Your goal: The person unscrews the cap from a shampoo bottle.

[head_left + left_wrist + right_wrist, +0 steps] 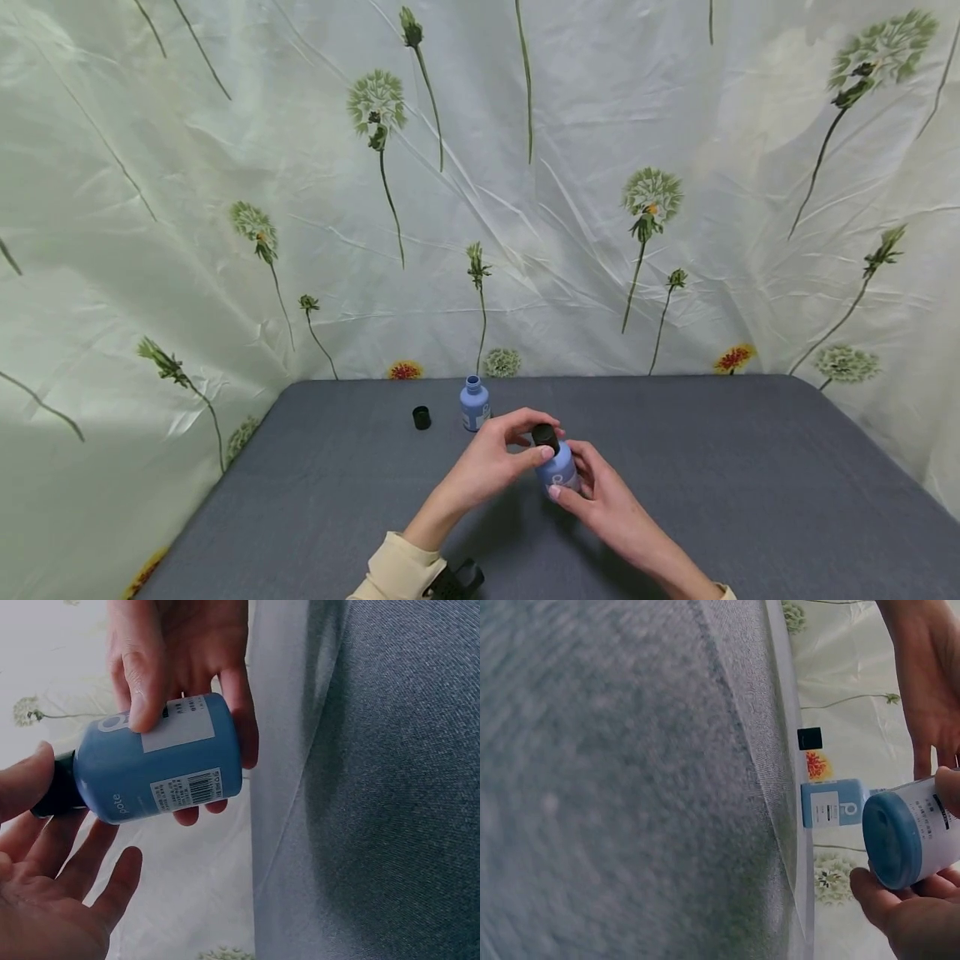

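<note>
Blue, round-shouldered bottle with printed white labels (pixel 558 467), held in both hands above the front middle of a dark grey cloth-covered table (pixel 300 500); its ribbed black cylindrical cap (pixel 545 435) sits at the neck, tilted slightly leftward in the head view, though whether the thread is engaged cannot be told. Left hand (pixel 491 460): thumb and forefinger pinch the cap from opposite sides; the remaining fingers extend loosely beneath, as the left wrist view shows. Right hand (pixel 603 500): thumb on the front of the body, fingers curled behind it, gripping near the base; a barcode label (pixel 187 791) faces the left wrist camera. Behind the hands, a second blue bottle, uncapped (pixel 475 406), stands upright near the far edge; a loose black cap (pixel 422 417) rests to its left, apart from it. Pale fabric printed with dandelions (pixel 555 208) forms the backdrop; a cream sleeve (pixel 397 571) covers the left forearm.
</note>
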`<state>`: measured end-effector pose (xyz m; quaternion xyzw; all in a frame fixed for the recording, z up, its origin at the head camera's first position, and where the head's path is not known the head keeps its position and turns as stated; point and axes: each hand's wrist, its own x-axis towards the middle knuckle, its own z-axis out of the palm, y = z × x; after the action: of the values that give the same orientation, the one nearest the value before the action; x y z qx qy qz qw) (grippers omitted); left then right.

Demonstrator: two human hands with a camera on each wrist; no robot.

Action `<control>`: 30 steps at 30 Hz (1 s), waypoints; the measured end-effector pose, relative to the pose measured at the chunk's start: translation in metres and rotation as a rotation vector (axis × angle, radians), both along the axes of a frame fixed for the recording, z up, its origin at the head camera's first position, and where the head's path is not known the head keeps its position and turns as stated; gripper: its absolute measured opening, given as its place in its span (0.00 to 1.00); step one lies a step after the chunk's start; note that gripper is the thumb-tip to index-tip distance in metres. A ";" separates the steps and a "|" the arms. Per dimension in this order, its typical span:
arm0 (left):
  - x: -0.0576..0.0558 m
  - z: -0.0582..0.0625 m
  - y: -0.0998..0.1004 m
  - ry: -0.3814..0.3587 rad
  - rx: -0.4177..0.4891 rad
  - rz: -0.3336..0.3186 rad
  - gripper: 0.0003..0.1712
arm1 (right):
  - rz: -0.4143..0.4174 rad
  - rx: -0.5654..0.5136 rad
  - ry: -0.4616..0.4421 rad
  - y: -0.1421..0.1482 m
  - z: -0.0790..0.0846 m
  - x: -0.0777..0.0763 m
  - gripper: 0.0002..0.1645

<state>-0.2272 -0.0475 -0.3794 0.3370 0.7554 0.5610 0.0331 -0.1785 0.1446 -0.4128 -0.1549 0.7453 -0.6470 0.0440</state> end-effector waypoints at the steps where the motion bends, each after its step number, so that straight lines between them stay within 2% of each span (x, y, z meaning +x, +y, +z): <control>1: 0.000 0.000 0.000 0.000 0.004 0.002 0.16 | 0.002 -0.015 -0.006 0.000 0.000 0.000 0.36; 9: 0.003 0.001 0.001 -0.003 -0.009 0.163 0.15 | -0.092 -0.026 -0.033 -0.006 0.000 0.001 0.34; 13: 0.004 0.001 0.003 -0.001 0.000 0.194 0.16 | -0.188 0.021 -0.010 -0.008 0.002 0.002 0.32; 17: 0.004 0.002 0.004 -0.006 0.012 0.197 0.16 | -0.276 0.119 0.027 -0.009 0.005 0.002 0.31; 21: 0.003 0.003 0.001 -0.014 -0.004 0.174 0.17 | -0.302 0.186 0.022 -0.008 0.007 0.002 0.32; 24: 0.002 0.004 -0.002 -0.011 -0.032 0.127 0.22 | -0.298 0.209 0.000 -0.007 0.008 0.003 0.33; 30: 0.000 0.008 -0.011 0.031 -0.090 -0.042 0.28 | -0.292 0.238 0.032 -0.006 0.007 0.003 0.33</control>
<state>-0.2274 -0.0583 -0.3715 0.3593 0.7731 0.5205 0.0483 -0.1759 0.1391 -0.4055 -0.0489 0.8318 -0.5511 -0.0443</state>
